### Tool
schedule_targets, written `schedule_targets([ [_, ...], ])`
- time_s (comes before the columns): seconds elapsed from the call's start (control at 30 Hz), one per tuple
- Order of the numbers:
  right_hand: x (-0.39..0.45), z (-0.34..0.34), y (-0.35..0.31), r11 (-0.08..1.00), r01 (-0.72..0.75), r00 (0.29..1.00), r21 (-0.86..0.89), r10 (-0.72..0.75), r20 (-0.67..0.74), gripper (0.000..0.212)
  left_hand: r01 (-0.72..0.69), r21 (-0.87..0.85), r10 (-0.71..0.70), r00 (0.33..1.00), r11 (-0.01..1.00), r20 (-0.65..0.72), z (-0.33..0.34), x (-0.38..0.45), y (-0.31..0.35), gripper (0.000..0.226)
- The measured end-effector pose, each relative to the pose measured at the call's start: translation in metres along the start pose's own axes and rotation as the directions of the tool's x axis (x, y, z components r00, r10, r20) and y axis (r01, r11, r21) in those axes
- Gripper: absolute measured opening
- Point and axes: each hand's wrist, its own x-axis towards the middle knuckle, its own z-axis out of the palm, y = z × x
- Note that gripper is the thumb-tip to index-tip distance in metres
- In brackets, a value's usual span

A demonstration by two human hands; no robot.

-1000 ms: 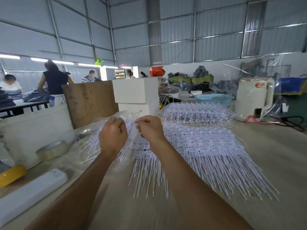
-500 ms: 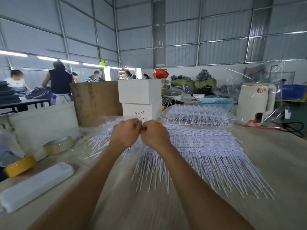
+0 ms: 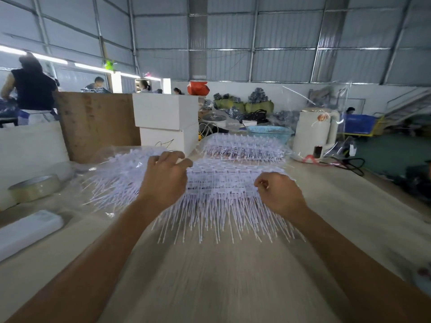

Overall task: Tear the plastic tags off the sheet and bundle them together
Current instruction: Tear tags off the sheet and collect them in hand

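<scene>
In the head view, a sheet of white plastic tags [image 3: 224, 183] is seen lying flat on the wooden table [image 3: 221, 276], its thin tails fanned toward the viewer. The left hand [image 3: 164, 180] is set at the sheet's left end, fingers curled over the top edge and apparently gripping it — the exact hold is hidden behind the knuckles. The right hand [image 3: 278, 194] is placed at the right end, thumb and forefinger pinched together on or just at the tag strip; whether a tag is truly held cannot be told. A loose heap of tags [image 3: 116, 180] lies just left, and a further stack of sheets [image 3: 242, 148] behind.

For a clean tear, one row should be pinched close to its joint — the sheet being pinned by the other hand — and pulled evenly, so the tails stay aligned for bundling.
</scene>
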Motion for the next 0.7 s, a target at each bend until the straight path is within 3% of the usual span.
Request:
schedule_targets([
  [0.13, -0.016, 0.006, 0.055, 0.995, -0.093, 0.990, -0.040, 0.088, -0.110, 0.022, -0.148, -0.098, 0.152, 0.987, 0.984, 0.043, 0.009, 0.011, 0.043, 0.028],
  [0.2, -0.021, 0.012, 0.072, 0.986, -0.161, 0.976, -0.029, 0.155, -0.153, 0.027, -0.112, -0.115, 0.132, 0.975, 0.987, 0.179, 0.025, 0.013, 0.058, 0.036],
  [0.27, -0.021, 0.019, 0.082, 0.973, -0.231, 0.966, 0.017, 0.232, -0.117, 0.034, -0.029, -0.075, 0.052, 0.940, 0.997, 0.337, 0.045, 0.004, 0.066, 0.046],
  [0.33, -0.018, 0.022, 0.091, 0.945, -0.304, 0.949, 0.120, 0.312, -0.053, 0.036, -0.001, -0.052, 0.022, 0.918, 0.999, 0.397, 0.066, -0.013, 0.070, 0.049],
  [0.4, -0.014, 0.024, 0.097, 0.919, -0.345, 0.935, 0.190, 0.355, -0.017, 0.035, -0.007, -0.060, 0.029, 0.926, 0.998, 0.376, 0.076, -0.024, 0.070, 0.048],
  [0.53, -0.012, 0.028, 0.104, 0.889, -0.343, 0.921, 0.303, 0.381, -0.077, 0.019, 0.022, -0.109, 0.014, 0.947, 0.994, 0.321, 0.076, -0.027, 0.068, 0.043],
  [0.7, -0.004, 0.028, 0.107, 0.878, -0.361, 0.915, 0.313, 0.399, -0.064, 0.016, 0.061, -0.089, -0.036, 0.965, 0.994, 0.259, 0.066, -0.024, 0.065, 0.046],
])
